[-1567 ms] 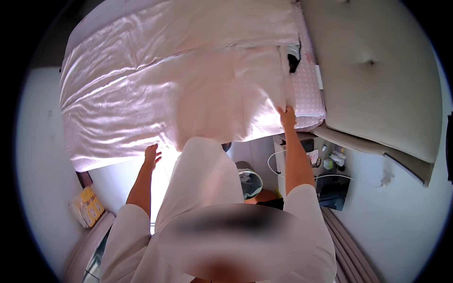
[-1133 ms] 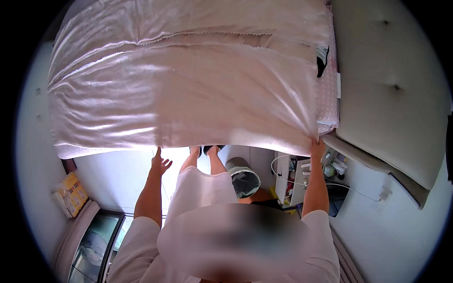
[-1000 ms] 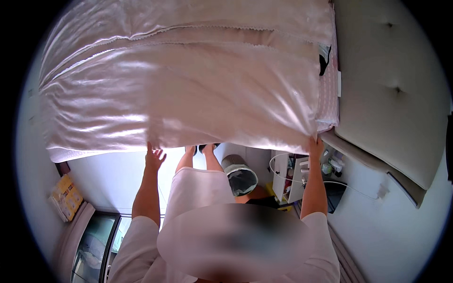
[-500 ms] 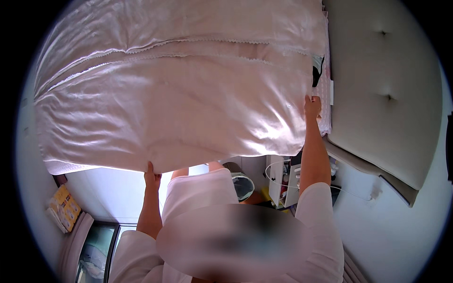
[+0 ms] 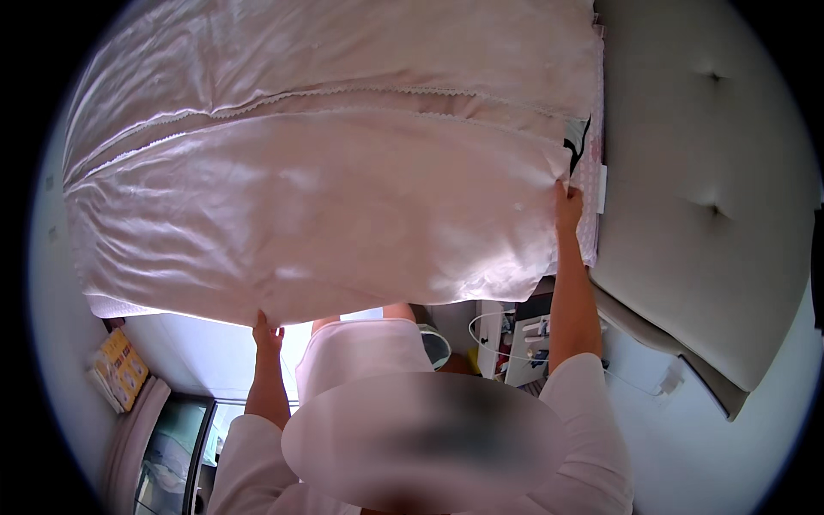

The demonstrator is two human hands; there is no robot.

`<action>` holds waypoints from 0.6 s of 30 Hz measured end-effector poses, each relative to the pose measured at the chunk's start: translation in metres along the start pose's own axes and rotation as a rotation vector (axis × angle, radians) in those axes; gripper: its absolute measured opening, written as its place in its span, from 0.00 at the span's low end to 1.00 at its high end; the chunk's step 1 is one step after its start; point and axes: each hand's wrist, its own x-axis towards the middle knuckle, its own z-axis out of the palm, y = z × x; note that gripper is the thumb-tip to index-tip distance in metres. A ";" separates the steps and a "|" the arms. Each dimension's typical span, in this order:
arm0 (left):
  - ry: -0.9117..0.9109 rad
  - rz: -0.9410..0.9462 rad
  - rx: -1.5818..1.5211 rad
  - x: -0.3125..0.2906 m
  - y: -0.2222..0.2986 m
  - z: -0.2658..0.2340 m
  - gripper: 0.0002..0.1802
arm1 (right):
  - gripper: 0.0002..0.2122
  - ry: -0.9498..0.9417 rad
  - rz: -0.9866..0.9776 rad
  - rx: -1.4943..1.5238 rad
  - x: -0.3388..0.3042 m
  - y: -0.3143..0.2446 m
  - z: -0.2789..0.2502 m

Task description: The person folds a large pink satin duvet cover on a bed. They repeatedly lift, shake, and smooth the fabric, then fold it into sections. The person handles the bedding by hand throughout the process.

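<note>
One pink cover (image 5: 360, 206), held at its right edge

Cover lies across the upper and middle frame, on a bed. Long axis runs left to right; nearly all of the cloth spreads up-frame from both hands. Left hand (image 5: 268, 333) is at the lower hem, left of centre: thumb laid over the cloth; cannot tell whether the fingers close beneath it. Right hand (image 5: 568, 206) sits higher, at the right edge, fingers closed on the cloth, small creases gathering there. Of the two, the right is nearer the headboard (image 5: 712, 146) and the grey, black-edged item (image 5: 578, 133) just above it.

Surface: satiny, rippled at left, smoother mid-frame. Two scalloped trims cross the upper part, a narrow band between them. Patterned pink sheet (image 5: 590, 189) shows along the right margin.

Room: pale floor (image 5: 193, 343) below the hem at left; knees (image 5: 399, 314) near the hem at centre; bin (image 5: 435, 347) just right of them. Right of that, a white cord looping by a cluttered storage unit (image 5: 489, 330). Yellow package (image 5: 127, 367) at lower left, by the wall.
</note>
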 end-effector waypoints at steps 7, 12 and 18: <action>-0.122 0.142 -0.062 -0.021 -0.011 0.000 0.22 | 0.18 -0.106 -0.159 -0.045 0.013 0.004 -0.017; -0.040 0.123 -0.016 -0.023 -0.006 -0.025 0.19 | 0.15 -0.193 -0.096 -0.066 0.028 0.024 -0.023; 0.517 0.148 0.472 -0.032 -0.024 -0.021 0.24 | 0.17 -0.206 -0.087 -0.196 0.048 -0.024 -0.020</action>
